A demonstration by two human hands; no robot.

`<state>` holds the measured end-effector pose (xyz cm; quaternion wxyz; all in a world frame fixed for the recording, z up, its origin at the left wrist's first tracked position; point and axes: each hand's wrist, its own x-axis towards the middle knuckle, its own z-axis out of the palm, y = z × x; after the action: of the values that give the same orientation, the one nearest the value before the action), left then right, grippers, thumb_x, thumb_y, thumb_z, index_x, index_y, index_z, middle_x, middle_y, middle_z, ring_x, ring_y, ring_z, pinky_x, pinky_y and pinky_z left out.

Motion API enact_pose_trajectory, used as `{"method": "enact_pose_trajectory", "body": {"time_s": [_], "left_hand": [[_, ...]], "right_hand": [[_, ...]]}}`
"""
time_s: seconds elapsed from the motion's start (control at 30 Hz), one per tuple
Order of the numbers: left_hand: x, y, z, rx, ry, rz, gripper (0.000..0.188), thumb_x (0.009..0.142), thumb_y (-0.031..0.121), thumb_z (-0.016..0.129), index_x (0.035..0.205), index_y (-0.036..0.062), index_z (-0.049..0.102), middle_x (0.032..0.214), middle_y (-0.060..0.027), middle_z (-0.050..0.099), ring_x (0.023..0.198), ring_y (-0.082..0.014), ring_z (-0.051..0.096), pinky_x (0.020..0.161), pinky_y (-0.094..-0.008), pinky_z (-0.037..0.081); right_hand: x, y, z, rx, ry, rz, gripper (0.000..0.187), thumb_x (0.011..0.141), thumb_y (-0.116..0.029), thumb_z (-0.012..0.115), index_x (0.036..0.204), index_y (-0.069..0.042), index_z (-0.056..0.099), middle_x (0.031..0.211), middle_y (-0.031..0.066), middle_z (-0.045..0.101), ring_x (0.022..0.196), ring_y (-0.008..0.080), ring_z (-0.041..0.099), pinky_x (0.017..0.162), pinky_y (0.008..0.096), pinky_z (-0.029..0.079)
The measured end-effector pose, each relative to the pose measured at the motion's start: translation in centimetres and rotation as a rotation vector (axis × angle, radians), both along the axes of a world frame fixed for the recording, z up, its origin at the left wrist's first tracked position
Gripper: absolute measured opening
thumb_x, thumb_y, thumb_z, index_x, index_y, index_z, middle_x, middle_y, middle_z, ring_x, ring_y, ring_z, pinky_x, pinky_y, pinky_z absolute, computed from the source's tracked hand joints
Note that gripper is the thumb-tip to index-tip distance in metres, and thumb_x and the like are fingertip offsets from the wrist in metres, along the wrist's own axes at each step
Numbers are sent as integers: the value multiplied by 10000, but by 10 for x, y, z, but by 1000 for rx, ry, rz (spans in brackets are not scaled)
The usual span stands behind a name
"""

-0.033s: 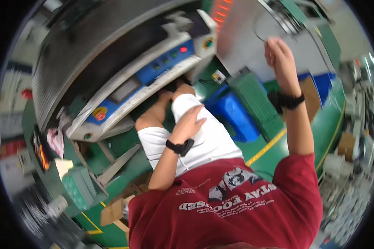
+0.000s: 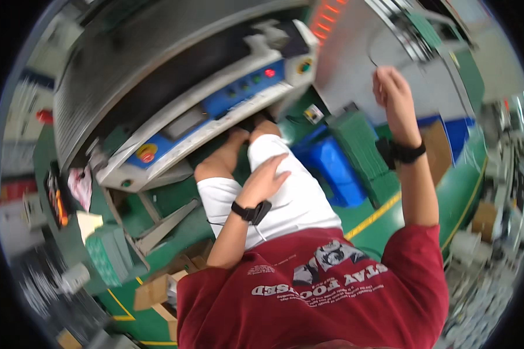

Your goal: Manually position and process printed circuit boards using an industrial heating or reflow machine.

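Observation:
My left hand [image 2: 265, 181] rests on the white shorts [image 2: 300, 186] at my thigh, fingers stretched and thumb apart, holding nothing. Raised at the upper right, my right hand [image 2: 392, 93] has its fingers curled inward. Whatever may be inside those fingers is hidden. A thin dark cable [image 2: 369, 51] runs down beside its fingertips, and I cannot tell whether they touch. Behind that hand is a pale grey panel [image 2: 355, 75]. Black bands circle both wrists. Ahead of me stands a large machine with a blue control panel [image 2: 220, 100], a lit red button [image 2: 269, 72] and a red emergency-stop button [image 2: 147, 156].
To the right of my legs are a blue bin [image 2: 340, 174] and stacked green crates [image 2: 364, 154], with a cardboard sheet [image 2: 435, 145] beyond. An open cardboard box [image 2: 154, 294] sits at lower left. Orange-handled tools [image 2: 58, 203] lie on the left-hand bench.
The surroundings have shifted slightly right and down in the picture. My right hand appears a little lower, its fingers still curled. My left hand stays on the shorts.

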<state>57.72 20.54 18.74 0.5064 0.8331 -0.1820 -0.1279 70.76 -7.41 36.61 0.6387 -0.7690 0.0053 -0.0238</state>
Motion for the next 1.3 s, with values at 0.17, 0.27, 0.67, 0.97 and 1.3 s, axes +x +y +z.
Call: {"method": "enact_pose_trajectory", "body": {"time_s": [0.17,0.27,0.67,0.97,1.3], "left_hand": [[-50,82,39,-263,143,420,366,875,56,607,1233,28,534,1119,-95,614,947,-158,601,826,-280,483],[-84,129,57,-229,113,649,351,875,26,584,1222,16,536,1092,-71,618,916,-134,579,798,-258,469],[-106,138,71,-359,78,719,269,850,15,597,1119,26,593,1046,-68,640,862,-149,606,756,-277,477],[-143,170,101,-206,12,798,294,831,11,614,1122,43,595,1021,-97,638,852,-221,613,765,-318,491],[-231,237,202,485,-505,1373,243,764,-62,590,985,22,644,967,-115,637,945,-282,590,835,-360,460]], "right_hand": [[4,99,13,-21,23,371,145,961,-204,535,930,-68,578,724,-69,493,613,-4,423,509,155,298],[14,162,59,-52,-207,643,158,939,-159,562,1012,-21,588,786,-30,537,699,26,486,619,170,385],[155,348,171,-1524,-245,591,684,732,-543,733,1204,-70,584,1031,102,649,926,183,605,787,323,484],[187,353,166,-1509,-835,561,872,659,-554,773,1311,-49,487,1229,192,567,1158,301,527,963,387,419],[170,295,163,-1236,-898,705,840,627,-239,800,1336,-17,406,1253,182,520,1218,290,472,1061,373,326]]}}
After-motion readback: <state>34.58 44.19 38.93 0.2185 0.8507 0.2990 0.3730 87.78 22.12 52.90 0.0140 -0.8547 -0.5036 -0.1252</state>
